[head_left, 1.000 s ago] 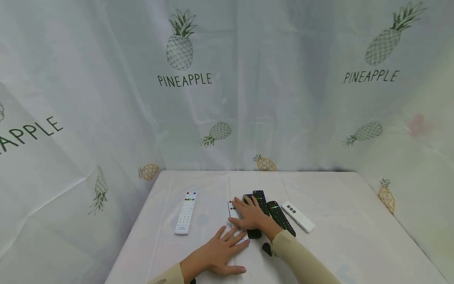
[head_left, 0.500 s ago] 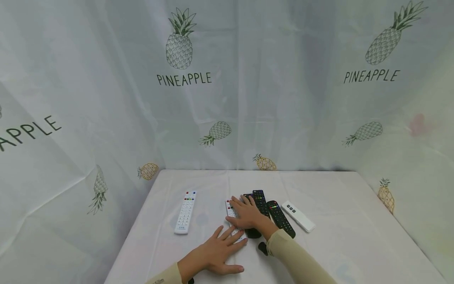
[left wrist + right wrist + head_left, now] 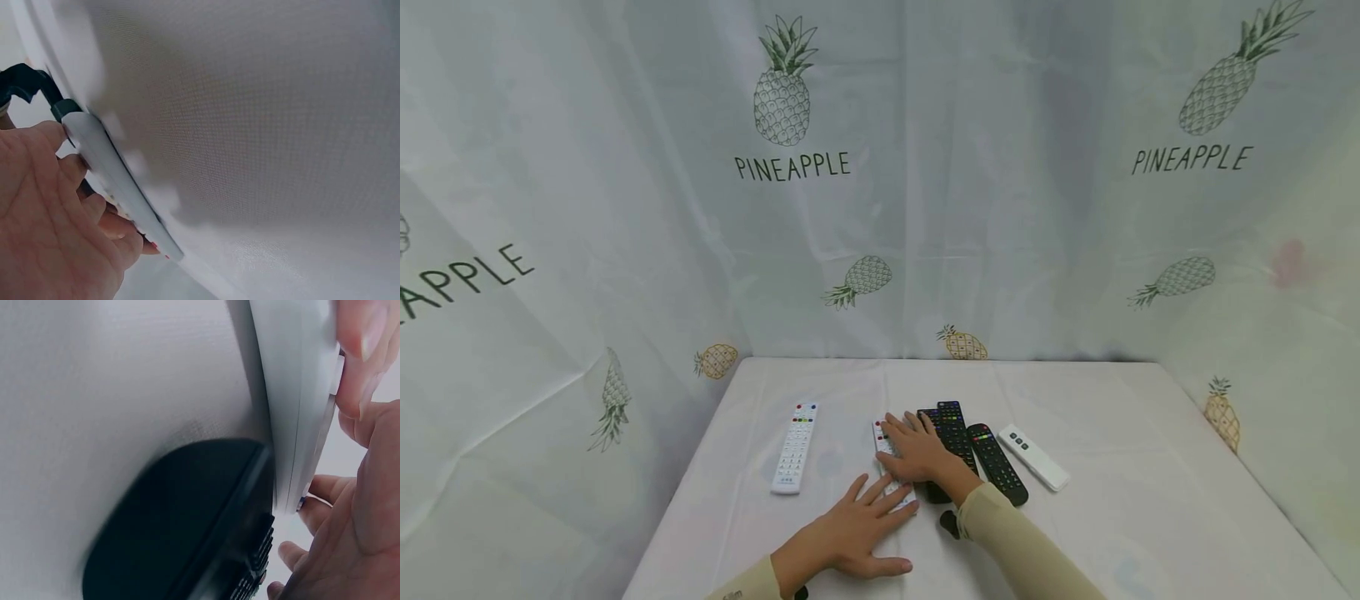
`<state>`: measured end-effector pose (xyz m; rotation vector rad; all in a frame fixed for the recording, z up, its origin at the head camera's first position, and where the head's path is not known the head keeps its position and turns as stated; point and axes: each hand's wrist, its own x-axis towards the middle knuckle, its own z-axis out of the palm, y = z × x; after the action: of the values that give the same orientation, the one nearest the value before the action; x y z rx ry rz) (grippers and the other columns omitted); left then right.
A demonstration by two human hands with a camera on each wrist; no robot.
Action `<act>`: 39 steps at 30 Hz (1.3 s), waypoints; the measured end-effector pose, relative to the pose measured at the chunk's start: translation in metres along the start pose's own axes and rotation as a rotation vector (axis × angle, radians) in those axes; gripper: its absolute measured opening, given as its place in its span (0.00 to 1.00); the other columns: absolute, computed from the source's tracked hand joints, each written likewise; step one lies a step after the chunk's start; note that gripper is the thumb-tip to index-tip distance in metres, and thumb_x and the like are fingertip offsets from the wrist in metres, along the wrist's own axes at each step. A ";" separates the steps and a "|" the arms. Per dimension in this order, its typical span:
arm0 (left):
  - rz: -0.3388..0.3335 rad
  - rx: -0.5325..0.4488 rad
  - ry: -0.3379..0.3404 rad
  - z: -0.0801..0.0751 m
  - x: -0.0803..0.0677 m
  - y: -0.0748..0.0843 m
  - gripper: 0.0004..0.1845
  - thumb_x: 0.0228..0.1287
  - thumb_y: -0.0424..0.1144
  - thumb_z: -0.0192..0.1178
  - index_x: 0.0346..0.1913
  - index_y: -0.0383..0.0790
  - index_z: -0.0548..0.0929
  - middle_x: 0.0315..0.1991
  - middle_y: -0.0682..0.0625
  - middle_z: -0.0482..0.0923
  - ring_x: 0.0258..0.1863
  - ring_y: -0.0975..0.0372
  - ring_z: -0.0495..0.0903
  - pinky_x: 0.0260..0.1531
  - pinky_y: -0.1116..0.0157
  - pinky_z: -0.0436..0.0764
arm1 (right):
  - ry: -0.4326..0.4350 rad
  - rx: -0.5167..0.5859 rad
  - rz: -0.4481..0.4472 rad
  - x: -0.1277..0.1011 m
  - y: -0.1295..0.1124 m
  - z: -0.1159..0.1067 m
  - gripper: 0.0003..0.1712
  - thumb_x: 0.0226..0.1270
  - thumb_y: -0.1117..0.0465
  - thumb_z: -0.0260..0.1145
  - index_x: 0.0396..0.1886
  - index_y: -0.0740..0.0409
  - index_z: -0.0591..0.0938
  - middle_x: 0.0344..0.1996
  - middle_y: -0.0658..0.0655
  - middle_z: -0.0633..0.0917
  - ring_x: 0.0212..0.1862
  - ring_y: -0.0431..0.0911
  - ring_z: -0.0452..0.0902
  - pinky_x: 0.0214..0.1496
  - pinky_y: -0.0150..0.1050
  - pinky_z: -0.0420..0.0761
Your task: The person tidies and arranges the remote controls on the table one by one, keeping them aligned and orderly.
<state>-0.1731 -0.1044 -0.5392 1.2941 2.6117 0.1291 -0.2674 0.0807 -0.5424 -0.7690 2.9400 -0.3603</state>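
Under both hands lies a white remote control (image 3: 882,443), flat on the table and slanting slightly. My left hand (image 3: 867,530) is spread, palm down, with its fingertips over the near end of it. Farther up, my right hand (image 3: 917,452) rests its fingers across the upper half, covering part of the buttons. The left wrist view shows the left fingers along the side of this white remote (image 3: 119,172). In the right wrist view, the fingers touch its button face, and a black remote (image 3: 181,512) lies close beside it. Neither hand curls round anything.
Another white remote (image 3: 794,450) lies alone at the left. Right of the hands are a long black remote (image 3: 953,427), a second black one (image 3: 997,464) and a small white remote (image 3: 1034,458). A pineapple-printed curtain (image 3: 985,208) surrounds the white table (image 3: 1120,467).
Both hands have slid a little to the left together with the white remote, widening its gap from the black remotes. The other remotes have stayed in place.
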 end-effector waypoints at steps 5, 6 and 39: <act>-0.003 -0.001 -0.001 -0.001 -0.004 -0.001 0.42 0.68 0.75 0.34 0.79 0.60 0.52 0.81 0.56 0.45 0.80 0.52 0.41 0.71 0.37 0.50 | -0.010 0.021 0.003 0.001 -0.003 -0.001 0.36 0.75 0.39 0.49 0.75 0.50 0.65 0.76 0.53 0.63 0.77 0.62 0.54 0.75 0.66 0.49; -0.004 0.000 -0.002 -0.001 -0.004 -0.002 0.42 0.68 0.75 0.34 0.79 0.60 0.51 0.81 0.56 0.44 0.80 0.52 0.41 0.71 0.37 0.51 | -0.012 0.026 0.003 0.001 -0.004 -0.002 0.35 0.75 0.39 0.49 0.75 0.50 0.65 0.76 0.53 0.63 0.77 0.62 0.54 0.75 0.66 0.49; -0.032 -0.064 0.024 -0.003 -0.028 -0.025 0.41 0.68 0.72 0.41 0.79 0.57 0.55 0.80 0.52 0.47 0.80 0.47 0.44 0.70 0.34 0.48 | -0.058 0.044 0.072 0.031 -0.029 0.005 0.33 0.78 0.43 0.42 0.77 0.49 0.62 0.78 0.51 0.60 0.77 0.60 0.53 0.76 0.64 0.49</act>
<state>-0.1764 -0.1414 -0.5365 1.2360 2.6238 0.2226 -0.2797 0.0401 -0.5412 -0.6549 2.8864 -0.3888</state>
